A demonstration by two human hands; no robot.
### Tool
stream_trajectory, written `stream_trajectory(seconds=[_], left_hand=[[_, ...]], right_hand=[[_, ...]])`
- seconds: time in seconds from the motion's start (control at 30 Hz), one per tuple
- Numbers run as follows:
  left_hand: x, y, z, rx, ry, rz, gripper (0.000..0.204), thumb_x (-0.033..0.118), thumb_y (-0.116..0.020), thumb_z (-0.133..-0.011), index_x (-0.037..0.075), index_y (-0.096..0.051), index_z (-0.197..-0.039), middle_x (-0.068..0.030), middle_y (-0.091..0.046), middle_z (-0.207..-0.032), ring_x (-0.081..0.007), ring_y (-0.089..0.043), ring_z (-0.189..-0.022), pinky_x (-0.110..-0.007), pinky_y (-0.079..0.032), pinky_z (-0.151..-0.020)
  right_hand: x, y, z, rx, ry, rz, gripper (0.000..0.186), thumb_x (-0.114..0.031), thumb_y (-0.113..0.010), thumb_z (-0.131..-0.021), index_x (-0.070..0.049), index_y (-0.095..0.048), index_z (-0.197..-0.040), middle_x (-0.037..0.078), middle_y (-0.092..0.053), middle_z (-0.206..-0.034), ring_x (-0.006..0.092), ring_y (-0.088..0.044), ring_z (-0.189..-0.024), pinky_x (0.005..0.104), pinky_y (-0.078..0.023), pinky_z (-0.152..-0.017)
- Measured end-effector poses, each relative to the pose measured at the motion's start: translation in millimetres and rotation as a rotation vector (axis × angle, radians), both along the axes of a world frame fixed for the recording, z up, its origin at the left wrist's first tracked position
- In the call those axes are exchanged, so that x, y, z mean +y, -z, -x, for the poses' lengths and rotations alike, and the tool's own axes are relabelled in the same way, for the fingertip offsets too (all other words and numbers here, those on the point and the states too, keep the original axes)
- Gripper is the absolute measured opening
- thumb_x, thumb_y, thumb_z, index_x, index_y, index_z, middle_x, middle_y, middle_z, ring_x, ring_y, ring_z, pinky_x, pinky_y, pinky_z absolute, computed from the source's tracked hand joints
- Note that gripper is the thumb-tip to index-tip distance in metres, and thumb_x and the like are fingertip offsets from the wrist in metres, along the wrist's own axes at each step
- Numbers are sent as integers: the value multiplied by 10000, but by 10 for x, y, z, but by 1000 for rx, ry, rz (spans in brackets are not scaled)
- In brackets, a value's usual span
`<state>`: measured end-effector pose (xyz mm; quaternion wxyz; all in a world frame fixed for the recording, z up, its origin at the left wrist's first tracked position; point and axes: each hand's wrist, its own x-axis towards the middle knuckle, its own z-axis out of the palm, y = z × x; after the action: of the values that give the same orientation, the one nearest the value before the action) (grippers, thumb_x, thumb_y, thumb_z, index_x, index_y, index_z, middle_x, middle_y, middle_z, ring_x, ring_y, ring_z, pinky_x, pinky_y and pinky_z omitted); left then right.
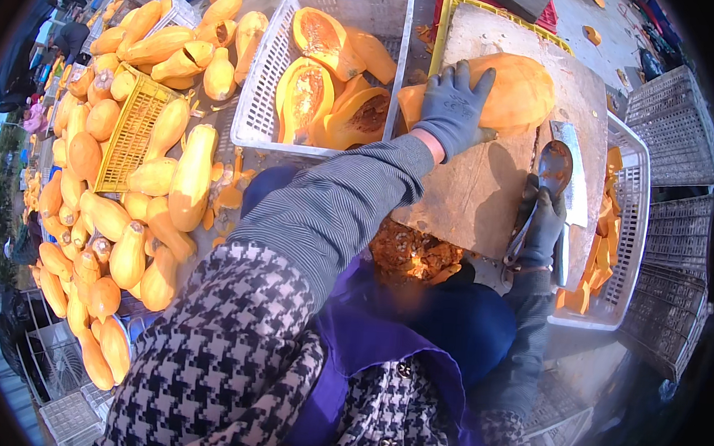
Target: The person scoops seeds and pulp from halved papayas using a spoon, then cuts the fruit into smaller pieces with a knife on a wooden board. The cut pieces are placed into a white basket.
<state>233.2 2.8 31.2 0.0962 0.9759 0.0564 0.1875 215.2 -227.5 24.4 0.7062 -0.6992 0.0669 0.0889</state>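
My gloved left hand (454, 106) rests with spread fingers on a peeled-looking orange squash (519, 92); another orange piece (409, 102) lies beside it, partly under my hand. Both are on wooden boards (469, 193). My gloved right hand (541, 222), lower on the right, is closed on a large metal spoon (555, 163), its bowl upward. A long blade (575, 199) lies just beside the spoon. Below the boards is a heap of seedy pulp (408, 251). A white crate (255, 86) at upper middle holds several cut squash halves (303, 101) with seedy centres.
Many whole squash (188, 180) and a yellow crate (117, 143) cover the left. A white crate (628, 264) of orange pieces (595, 266) stands right of the boards, with grey crates (673, 128) beyond. A yellow crate rim (443, 24) shows behind. People (70, 38) are at the far left.
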Motion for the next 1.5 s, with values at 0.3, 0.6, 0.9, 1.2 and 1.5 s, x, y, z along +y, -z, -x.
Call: stream_trajectory(seconds=[0.3, 0.6, 0.9, 1.2, 1.5], left_hand=[[2077, -592, -635, 119, 328, 817, 275, 148, -682, -786, -6, -621, -1006, -110, -652, -892, -206, -602, -782, -355, -501, -721], [2047, 918, 276, 1221, -107, 7, 460, 287, -695, -750, -7, -647, -1100, -212, -627, -1131, -333, -612, -1058, -401, -491, -890], [2477, 595, 611, 1004, -274, 260, 562, 353, -735, -652, -24, -654, -1060, -201, -657, -1058, -319, -642, -952, -361, -493, -825], [2188, -1151, 1607, 278, -103, 1137, 314, 158, -675, -819, -45, -627, -1053, -116, -683, -924, -166, -683, -760, -265, -567, -655], [241, -501, 1766, 268, -131, 1372, 335, 56, -738, -727, -41, -603, -1018, -105, -679, -896, -162, -651, -739, -284, -535, -662]], right_hand=[[28, 42, 14, 18, 48, 31, 204, -120, -478, -938, -4, -622, -1025, 7, -593, -700, 51, -500, -513, 159, -400, -458], [42, 53, -26, 2, 17, 72, 269, -184, -481, -955, 34, -596, -1061, 3, -570, -696, 43, -462, -491, 155, -357, -430], [-3, 86, -23, 8, -11, 101, 200, -140, -478, -957, -28, -637, -1004, -18, -595, -685, 24, -475, -489, 153, -383, -451], [-28, 53, -131, 50, -119, 184, 197, -152, -486, -959, -22, -633, -974, 23, -602, -698, 77, -501, -551, 210, -426, -510], [-147, -1186, 308, -226, -487, 487, 274, -184, -507, -942, 11, -598, -1111, 51, -633, -766, 99, -608, -629, 234, -489, -547]])
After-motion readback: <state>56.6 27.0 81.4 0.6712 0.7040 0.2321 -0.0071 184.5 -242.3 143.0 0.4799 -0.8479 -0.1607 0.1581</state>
